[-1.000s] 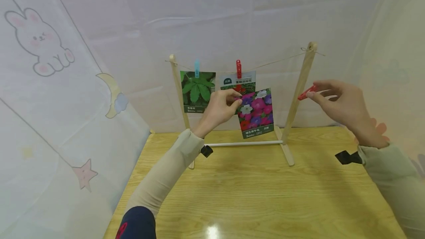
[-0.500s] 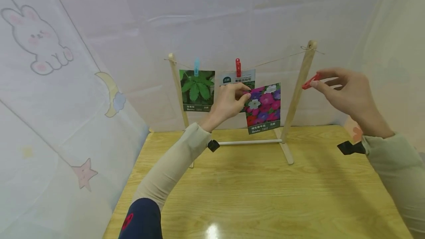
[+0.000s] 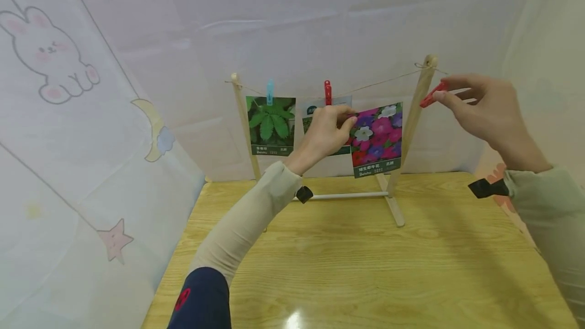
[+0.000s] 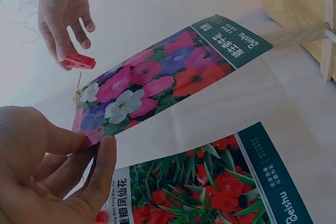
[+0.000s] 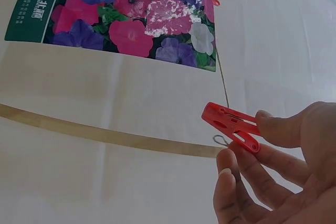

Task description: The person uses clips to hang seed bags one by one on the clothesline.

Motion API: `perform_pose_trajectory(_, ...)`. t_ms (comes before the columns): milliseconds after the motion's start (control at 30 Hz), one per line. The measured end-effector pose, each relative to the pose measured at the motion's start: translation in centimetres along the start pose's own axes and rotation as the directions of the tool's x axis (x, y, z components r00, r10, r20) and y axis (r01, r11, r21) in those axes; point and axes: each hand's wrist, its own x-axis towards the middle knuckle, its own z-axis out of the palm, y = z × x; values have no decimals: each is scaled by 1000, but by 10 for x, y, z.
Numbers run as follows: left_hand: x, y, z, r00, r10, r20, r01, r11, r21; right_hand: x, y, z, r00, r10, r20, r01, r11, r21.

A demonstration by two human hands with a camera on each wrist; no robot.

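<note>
My left hand [image 3: 325, 131] pinches the upper left corner of a seed packet with pink, purple and white flowers [image 3: 377, 138], tilted just below the string [image 3: 381, 84]. Beyond the left fingers, a red-flower seed packet [image 4: 210, 182] hangs from the string by a red clothespin [image 3: 327, 92], partly hidden by the hand. Further left, a green-leaf packet [image 3: 271, 125] hangs from a light blue clothespin [image 3: 270, 92]. Near the right post, my right hand [image 3: 484, 108] pinches another red clothespin [image 5: 231, 124] between thumb and fingers, apart from the string and the packet.
The string is tied between two wooden posts, the right post [image 3: 418, 100] and the left post [image 3: 242, 110]. A white bar [image 3: 347, 196] joins them low down. The stand is on a wood-grain table [image 3: 320, 268] before a pale cloth backdrop [image 3: 292, 24].
My left hand has carried the flower packet right and upward, uncovering part of the packet behind it. My right hand has risen slightly and shifted right with its red clothespin.
</note>
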Motion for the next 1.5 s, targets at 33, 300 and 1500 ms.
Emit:
perform_pose_trajectory(33,1,1,0,1000,-1,-2,1,1000,1,2,-1,-1,1000,-8,-2,8,1000,1)
perform_pose_trajectory(300,14,5,3,999,-7,-41,8,1000,9,17,-14,-5,999,-54,0,54,998,-41)
perform_pose_trajectory(1500,45,16,14,994,61,-90,-54,996,74,79,-59,3,988,-102,115,108,993,-49)
